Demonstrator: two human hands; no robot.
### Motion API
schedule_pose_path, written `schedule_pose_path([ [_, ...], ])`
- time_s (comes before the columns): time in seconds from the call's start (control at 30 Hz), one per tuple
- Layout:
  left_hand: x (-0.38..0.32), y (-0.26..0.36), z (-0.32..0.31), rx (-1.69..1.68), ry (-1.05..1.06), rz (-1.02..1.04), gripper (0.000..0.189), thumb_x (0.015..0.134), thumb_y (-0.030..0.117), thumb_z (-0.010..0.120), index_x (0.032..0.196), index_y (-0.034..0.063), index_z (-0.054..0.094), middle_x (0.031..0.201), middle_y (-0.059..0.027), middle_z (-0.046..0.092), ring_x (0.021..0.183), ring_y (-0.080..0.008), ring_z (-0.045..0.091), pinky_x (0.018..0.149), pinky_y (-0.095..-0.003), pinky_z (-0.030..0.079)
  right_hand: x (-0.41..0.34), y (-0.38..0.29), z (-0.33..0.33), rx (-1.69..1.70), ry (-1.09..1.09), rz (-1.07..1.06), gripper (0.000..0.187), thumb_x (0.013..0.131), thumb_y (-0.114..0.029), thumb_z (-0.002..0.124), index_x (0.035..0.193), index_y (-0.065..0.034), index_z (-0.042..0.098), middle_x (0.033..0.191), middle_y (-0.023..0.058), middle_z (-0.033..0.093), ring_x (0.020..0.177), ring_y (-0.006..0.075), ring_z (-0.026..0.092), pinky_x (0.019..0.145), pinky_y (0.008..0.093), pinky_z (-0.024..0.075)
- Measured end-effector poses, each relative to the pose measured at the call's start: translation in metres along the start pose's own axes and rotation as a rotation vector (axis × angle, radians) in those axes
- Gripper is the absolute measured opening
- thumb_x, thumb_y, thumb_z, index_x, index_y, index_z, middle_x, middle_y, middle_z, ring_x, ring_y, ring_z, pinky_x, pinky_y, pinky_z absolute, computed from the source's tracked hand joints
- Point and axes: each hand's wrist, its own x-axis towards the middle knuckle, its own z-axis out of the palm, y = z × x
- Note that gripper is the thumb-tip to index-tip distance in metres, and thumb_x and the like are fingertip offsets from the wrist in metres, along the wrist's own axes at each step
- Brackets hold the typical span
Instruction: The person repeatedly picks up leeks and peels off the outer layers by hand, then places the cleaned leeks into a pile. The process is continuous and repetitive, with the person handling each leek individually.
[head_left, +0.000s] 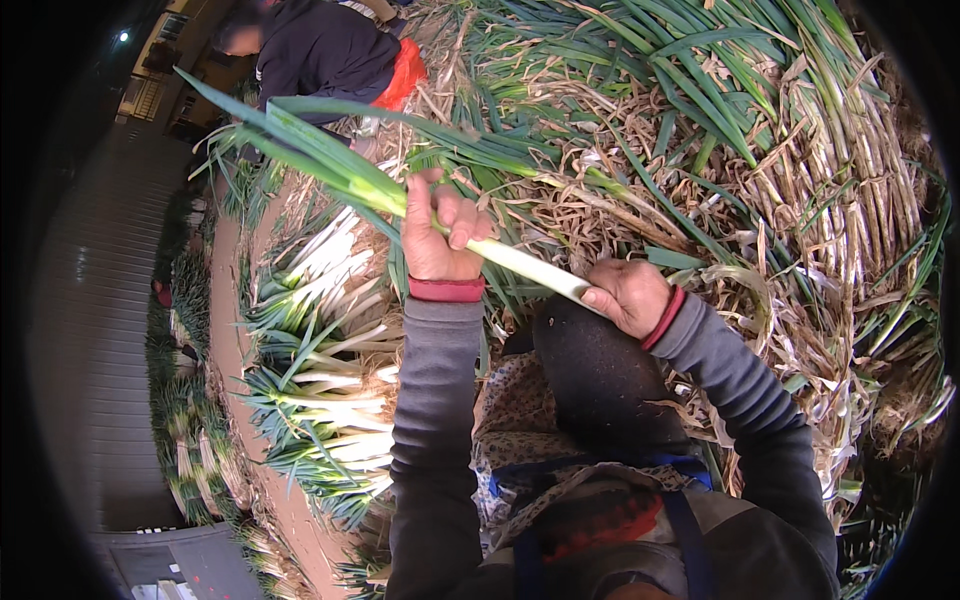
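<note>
A long green onion (536, 268) with a white stalk and green leaves slants across the view before me. My left hand (442, 232) grips it where the white stalk turns into leaves, thumb laid along the near side. Lower on the stalk, towards the root end, my right hand (628, 296) has its fingers closed around it. The root end itself is hidden by that hand. The leaves reach to the upper left, one of them folded over to the right. Below the stalk is my knee in dark trousers (600, 375).
Dry husks and leaves (592, 180) cover the ground ahead. A large stack of unpeeled green onions (840, 180) lies to the right. Cleaned white-stalked onions (345, 420) lie in rows at the left. A person in a dark jacket (322, 56) bends over at the upper left.
</note>
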Motion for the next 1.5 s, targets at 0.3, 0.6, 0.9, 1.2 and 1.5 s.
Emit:
schedule_pose_path([
  [0.3, 0.012, -0.008, -0.005, -0.253, -0.398, -0.167, 0.042, 0.094, 0.048, 0.040, 0.097, 0.0097, 0.056, 0.045, 0.0073, 0.039, 0.033, -0.0061, 0.035, 0.046, -0.0260, 0.035, -0.040, 0.018, 0.000, 0.987, -0.044, 0.529, 0.044, 0.097, -0.033, 0.043, 0.066, -0.0046, 0.054, 0.053, -0.0003, 0.049, 0.041, 0.0059, 0.038, 0.042, 0.0200, 0.0326],
  [0.6, 0.038, 0.044, -0.058, -0.294, -0.332, 0.003, 0.047, 0.088, 0.052, 0.049, 0.090, 0.0065, 0.061, 0.046, 0.0045, 0.043, 0.035, -0.0085, 0.037, 0.057, -0.0338, 0.048, -0.112, 0.018, -0.046, 0.443, -0.559, 0.466, 0.045, 0.083, -0.028, 0.066, 0.113, 0.0028, 0.052, 0.076, 0.0119, 0.062, 0.066, 0.0205, 0.063, 0.062, 0.0310, 0.0511],
  [0.9, -0.005, -0.061, -0.029, -0.143, 0.167, -0.050, 0.037, 0.088, 0.048, 0.053, 0.087, 0.0118, 0.060, 0.049, 0.0037, 0.045, 0.041, -0.0081, 0.043, 0.043, -0.0297, 0.043, -0.095, 0.033, -0.006, -0.066, 0.068, 0.305, 0.027, 0.081, -0.019, 0.067, 0.096, -0.0007, 0.055, 0.069, 0.0155, 0.061, 0.061, 0.0249, 0.062, 0.060, 0.0341, 0.0521],
  [1.2, 0.017, 0.065, -0.158, -0.236, 0.125, 0.018, 0.028, 0.088, 0.036, 0.058, 0.073, 0.0132, 0.061, 0.045, 0.0079, 0.041, 0.035, -0.0056, 0.036, 0.032, -0.0229, 0.037, -0.252, 0.122, -0.058, 0.434, 0.767, 1.163, 0.024, 0.092, -0.025, 0.050, 0.094, -0.0018, 0.058, 0.078, 0.0078, 0.063, 0.064, 0.0169, 0.058, 0.063, 0.0322, 0.0499],
  [1.5, -0.122, 0.298, -0.380, 0.900, 1.323, 0.112, 0.079, 0.085, 0.056, 0.049, 0.144, 0.0157, 0.016, 0.147, -0.0129, 0.024, 0.123, -0.0289, 0.042, 0.098, -0.0413, 0.041, -0.096, 0.163, -0.033, -0.509, 0.196, 0.380, 0.017, 0.079, -0.014, 0.061, 0.095, -0.0081, 0.062, 0.087, 0.0111, 0.056, 0.080, 0.0324, 0.056, 0.070, 0.0414, 0.0467],
])
